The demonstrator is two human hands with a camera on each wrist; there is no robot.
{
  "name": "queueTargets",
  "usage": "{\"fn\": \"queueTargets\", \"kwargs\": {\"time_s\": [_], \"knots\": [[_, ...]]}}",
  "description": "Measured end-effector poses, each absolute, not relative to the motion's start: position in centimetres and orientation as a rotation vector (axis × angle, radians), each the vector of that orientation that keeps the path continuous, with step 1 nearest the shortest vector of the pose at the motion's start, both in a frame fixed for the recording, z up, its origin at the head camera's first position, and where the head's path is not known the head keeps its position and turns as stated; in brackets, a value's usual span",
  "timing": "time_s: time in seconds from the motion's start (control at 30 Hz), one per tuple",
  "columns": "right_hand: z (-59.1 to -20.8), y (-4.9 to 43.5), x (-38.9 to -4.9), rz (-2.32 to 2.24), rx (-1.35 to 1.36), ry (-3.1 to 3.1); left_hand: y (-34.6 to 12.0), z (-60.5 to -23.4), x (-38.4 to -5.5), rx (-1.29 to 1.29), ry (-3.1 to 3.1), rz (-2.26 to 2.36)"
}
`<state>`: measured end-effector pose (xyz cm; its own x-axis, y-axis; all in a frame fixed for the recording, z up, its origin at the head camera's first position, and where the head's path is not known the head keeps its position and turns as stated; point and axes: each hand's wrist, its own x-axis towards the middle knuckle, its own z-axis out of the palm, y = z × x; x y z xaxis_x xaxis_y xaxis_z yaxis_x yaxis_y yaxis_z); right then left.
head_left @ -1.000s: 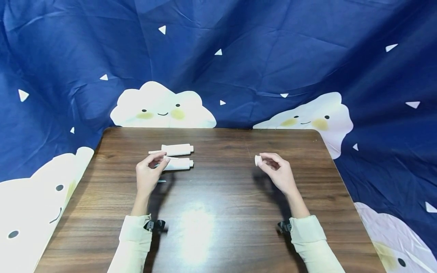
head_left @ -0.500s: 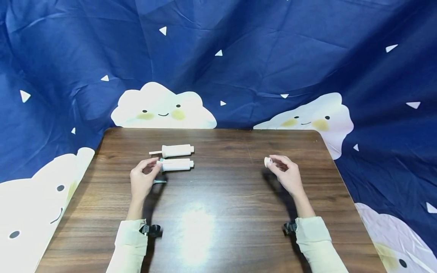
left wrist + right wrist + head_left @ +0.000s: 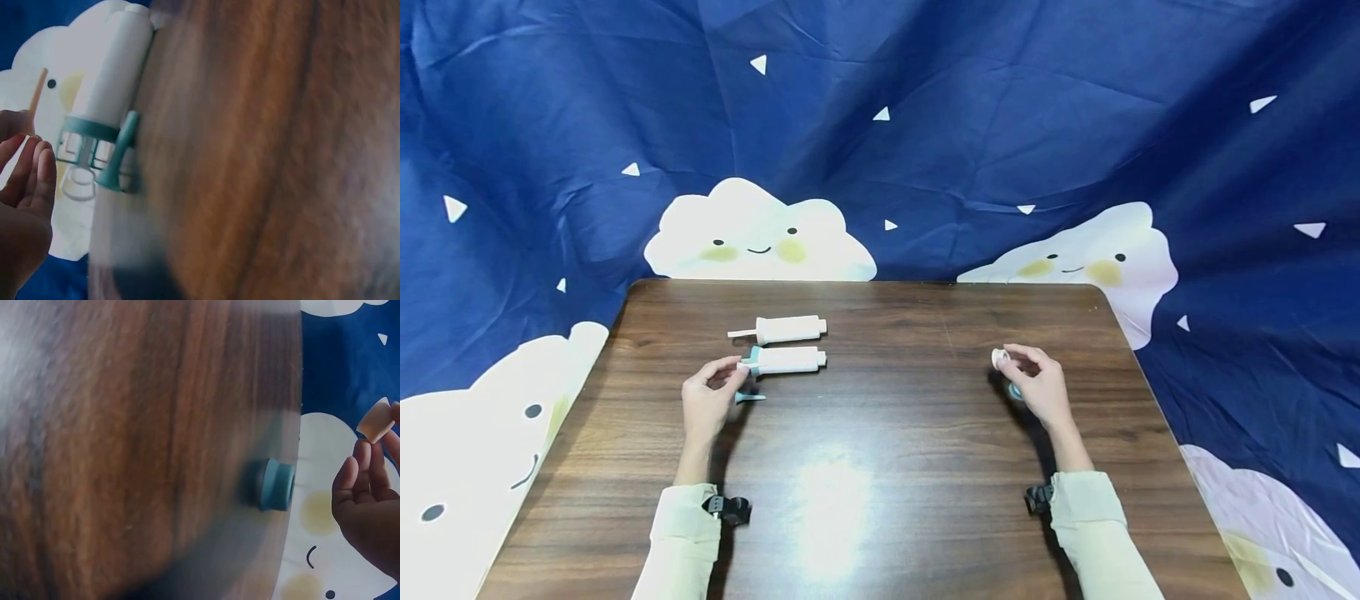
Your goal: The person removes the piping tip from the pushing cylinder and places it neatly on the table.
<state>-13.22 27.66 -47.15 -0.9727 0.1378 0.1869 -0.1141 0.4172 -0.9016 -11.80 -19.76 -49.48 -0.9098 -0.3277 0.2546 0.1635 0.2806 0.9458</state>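
My left hand (image 3: 706, 410) pinches a thin peach-coloured stick (image 3: 38, 92) between thumb and fingertips, raised above the table. Just beyond it lies a white cylinder (image 3: 790, 360) with a teal slotted collar (image 3: 92, 128) at its near end. A small teal peg (image 3: 119, 153) with a flared end lies beside that collar. At the right, my right hand (image 3: 1041, 388) pinches a small pale spool-shaped cap (image 3: 376, 420) in its fingertips. A similar teal cap (image 3: 277, 485) stands on the table, partly hidden by this hand in the head view.
A second white cylinder (image 3: 792, 329) with a thin pale stem lies behind the first, roughly parallel. Everything lies on a brown wood-grain table (image 3: 887, 400). A blue cloth (image 3: 925, 125) with clouds hangs behind and beside it.
My left hand has drawn left with the stick, uncovering the teal collar and peg. My right hand has moved right and slightly nearer with the pale cap; the teal cap has come into view.
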Motion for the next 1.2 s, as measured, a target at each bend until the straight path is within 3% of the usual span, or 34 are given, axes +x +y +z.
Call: {"fn": "queueTargets", "kwargs": {"time_s": [0.33,0.83,1.2], "knots": [[-52.0,30.1,-15.1,1.501,-0.113,-2.504,-21.6,-53.7,-12.9,0.245,-2.229,-1.667],[-52.9,30.5,-15.9,1.41,-0.268,-2.635,-22.2,-55.4,-13.2,0.308,-2.324,-1.691],[-54.0,31.1,-16.3,1.334,-0.233,-2.792,-22.4,-56.3,-13.5,0.325,-2.414,-1.629]]}}
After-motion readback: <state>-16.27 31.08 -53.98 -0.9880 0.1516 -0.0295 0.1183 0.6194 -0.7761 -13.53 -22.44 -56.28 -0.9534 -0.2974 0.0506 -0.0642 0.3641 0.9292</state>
